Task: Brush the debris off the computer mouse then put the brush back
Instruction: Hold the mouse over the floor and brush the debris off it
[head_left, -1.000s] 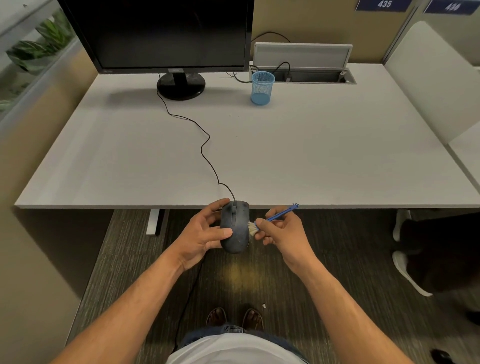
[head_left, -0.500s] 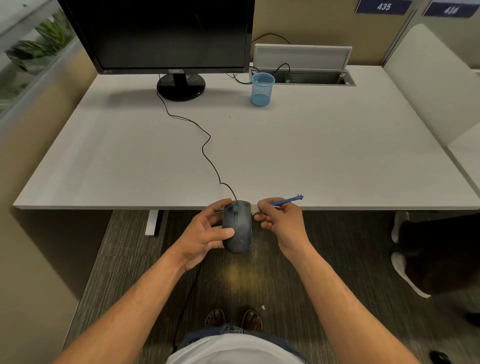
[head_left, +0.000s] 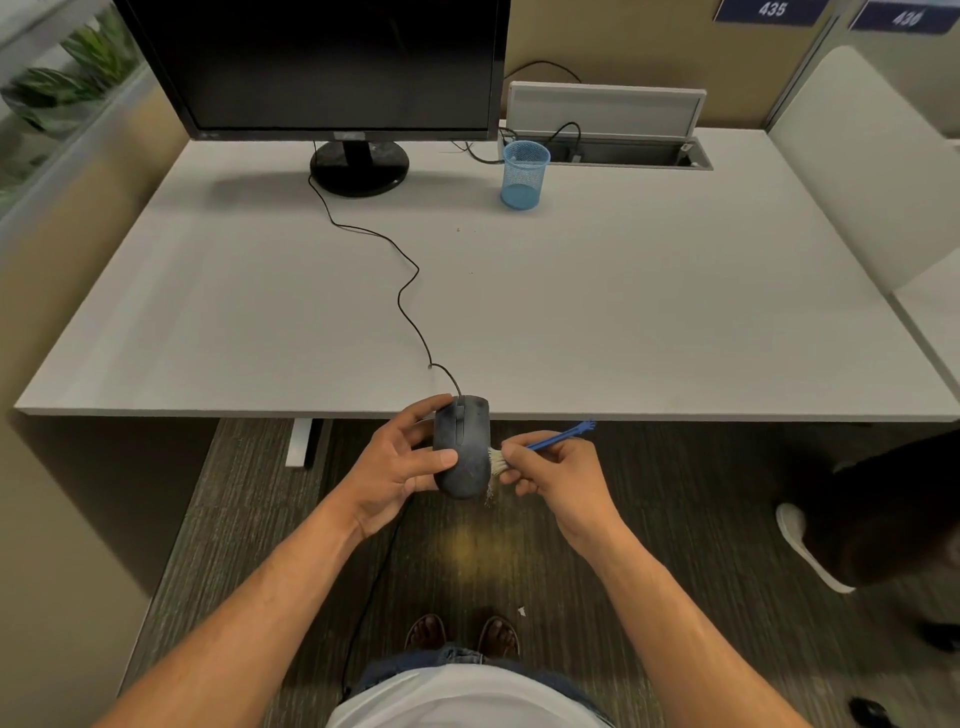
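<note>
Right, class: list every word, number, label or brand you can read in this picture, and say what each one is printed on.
"435": white digits on the blue sign at the top, on the partition behind the desk.
The second blue sign, to its right: three digits, blurred; looks like "43" plus a digit that cannot be read.
The badge on the monitor bezel: too small to read.
The mouse, brush and cup: no text visible.

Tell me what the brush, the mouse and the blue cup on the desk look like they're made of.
Brush: thin blue handle, probably plastic; pale splayed bristles, fibre unclear.
Mouse: dark matte shell, likely plastic, greyed with dust.
Cup: see-through blue mesh, likely coated metal wire, possibly plastic.
</note>
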